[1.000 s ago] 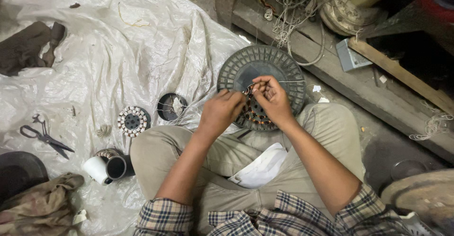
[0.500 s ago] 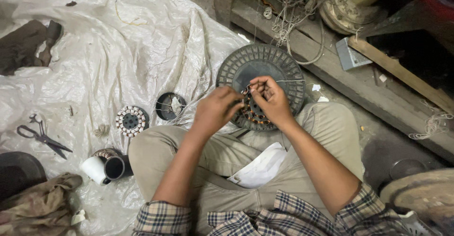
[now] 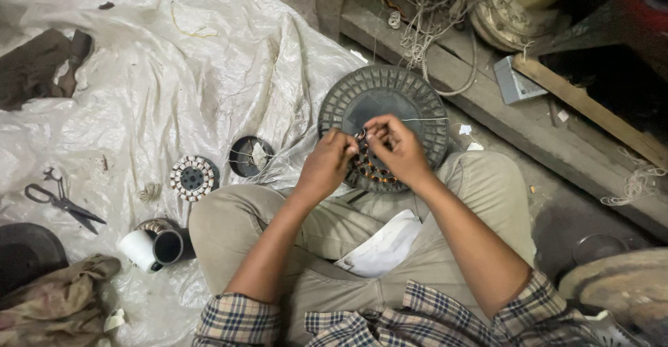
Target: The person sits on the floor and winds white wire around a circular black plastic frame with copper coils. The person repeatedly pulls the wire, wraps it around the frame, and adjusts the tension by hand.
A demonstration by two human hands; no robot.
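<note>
Because the thin wire (image 3: 426, 119) is pinched taut between the fingers of the right hand (image 3: 395, 147), it could be snapped or its coating scraped against the stator (image 3: 370, 170) if pulled too hard. The copper-wound stator is held over the crossed legs, at the near rim of the ribbed round motor cover (image 3: 384, 91), directly under both hands. The left hand (image 3: 327, 165) is closed on the stator's edge, touching the right.
</note>
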